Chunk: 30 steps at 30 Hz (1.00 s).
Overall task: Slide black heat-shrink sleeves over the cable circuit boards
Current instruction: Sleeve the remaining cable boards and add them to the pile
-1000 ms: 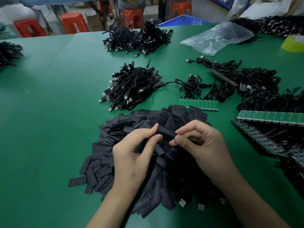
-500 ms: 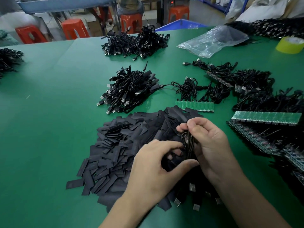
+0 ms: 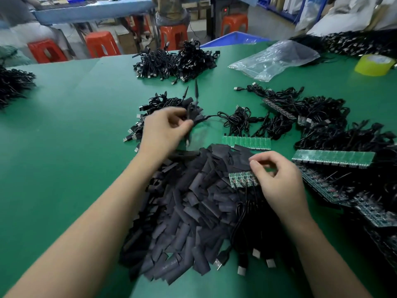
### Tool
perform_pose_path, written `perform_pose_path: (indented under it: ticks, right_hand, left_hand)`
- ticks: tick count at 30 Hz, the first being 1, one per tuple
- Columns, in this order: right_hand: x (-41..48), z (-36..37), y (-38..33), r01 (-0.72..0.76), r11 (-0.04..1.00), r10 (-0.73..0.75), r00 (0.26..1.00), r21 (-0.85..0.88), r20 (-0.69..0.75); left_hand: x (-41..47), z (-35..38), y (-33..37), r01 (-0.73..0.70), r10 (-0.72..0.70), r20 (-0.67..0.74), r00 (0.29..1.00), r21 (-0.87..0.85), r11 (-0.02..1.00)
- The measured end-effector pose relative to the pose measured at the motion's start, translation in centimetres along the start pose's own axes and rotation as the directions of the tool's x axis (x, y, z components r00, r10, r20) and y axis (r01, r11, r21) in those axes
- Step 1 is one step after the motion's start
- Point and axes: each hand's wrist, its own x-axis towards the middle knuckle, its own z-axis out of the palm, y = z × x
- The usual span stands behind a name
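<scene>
Left hand point(image 3: 165, 130) has gone from the sleeve pile point(image 3: 189, 211) out to the cable heap point(image 3: 154, 106) farther up the bench point(image 3: 64, 147). Its fingers curl on a black sleeved cable point(image 3: 194, 117) at the heap's right edge; motion blur there. Right hand point(image 3: 279, 181) now pinches, thumb and forefinger, the right end of a short board strip point(image 3: 240, 179), held just over the sleeve pile. Strip's black leads trail toward the person; USB plugs point(image 3: 255, 253) lie on the bench at the pile's near edge.

Beyond the pile: second green strip point(image 3: 247, 143), cables attached. Right: long board panels point(image 3: 333, 158) among tangled cables. Far side: another heap point(image 3: 178, 61), clear plastic bag point(image 3: 275, 59), yellow tape roll point(image 3: 373, 65).
</scene>
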Motion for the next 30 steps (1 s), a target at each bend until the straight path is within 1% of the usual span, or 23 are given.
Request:
perform_pose_path:
  ticks: [1,3,4,5,7,9,11,12,13,15,17,19,20,22,26,30]
  right_hand:
    - [0.1,-0.1,0.3,0.019,0.998,-0.019,1.000,-0.060,0.009]
    - [0.4,-0.1,0.7,0.044,0.982,-0.033,0.998,-0.183,0.062]
    - [0.6,-0.1,1.0,0.055,0.971,-0.034,0.995,-0.234,0.092]
    - [0.8,-0.2,1.1,0.062,0.961,-0.031,0.992,-0.269,0.119]
    - [0.9,-0.4,1.2,0.084,0.944,-0.028,0.984,-0.318,0.176]
    - [0.8,-0.4,1.3,0.110,0.914,-0.010,0.968,-0.390,0.251]
    - [0.8,-0.3,1.1,0.126,0.902,-0.005,0.959,-0.414,0.282]
    - [0.9,-0.4,0.9,0.129,0.918,-0.025,0.962,-0.375,0.271]
    - [0.9,-0.5,0.7,0.118,0.948,-0.043,0.967,-0.297,0.250]
    - [1.0,-1.1,0.5,0.048,0.996,-0.029,0.969,-0.074,0.244]
    - [1.0,-1.7,0.2,-0.030,0.991,-0.012,0.948,0.127,0.319]
    - [0.9,-1.9,-0.3,-0.106,0.961,-0.002,0.921,0.257,0.389]
    - [0.9,-1.9,-0.4,-0.141,0.946,0.009,0.911,0.291,0.412]
    - [0.9,-1.9,-0.6,-0.171,0.941,0.027,0.897,0.291,0.440]
    - [0.9,-2.0,-0.8,-0.203,0.925,0.017,0.866,0.321,0.499]
    - [0.8,-2.1,-0.8,-0.266,0.901,0.047,0.846,0.343,0.531]
  left_hand:
    - [1.3,0.1,-0.2,-0.004,0.006,-0.027,1.000,0.073,0.997]
    - [2.8,0.2,-0.7,-0.007,0.016,-0.034,0.999,0.245,0.969]
    - [2.8,0.3,-0.7,-0.021,0.033,-0.033,0.999,0.314,0.949]
    - [2.2,0.5,-0.6,-0.051,0.065,-0.031,0.997,0.345,0.937]
    - [-0.2,1.2,0.2,-0.144,0.146,0.017,0.989,0.323,0.936]
    - [-3.7,2.2,1.1,-0.240,0.202,0.159,0.966,0.270,0.932]
    - [-6.9,3.1,1.9,-0.292,0.226,0.276,0.934,0.226,0.929]
    - [-8.1,3.5,2.2,-0.299,0.224,0.311,0.924,0.220,0.929]
    - [-9.0,3.8,2.5,-0.297,0.213,0.335,0.918,0.222,0.929]
    - [-10.4,4.3,3.0,-0.263,0.193,0.347,0.918,0.170,0.950]
    - [-11.1,4.2,3.5,-0.156,0.153,0.305,0.940,-0.016,0.988]
    - [-11.4,4.0,3.6,-0.033,0.094,0.302,0.949,-0.200,0.979]
    - [-11.5,3.9,3.5,0.005,0.085,0.333,0.939,-0.261,0.965]
    - [-11.5,3.7,3.4,0.064,0.083,0.391,0.917,-0.347,0.936]
    - [-11.1,3.5,2.9,0.181,0.028,0.425,0.905,-0.442,0.879]
    - [-11.1,3.4,2.7,0.251,0.047,0.475,0.879,-0.543,0.801]
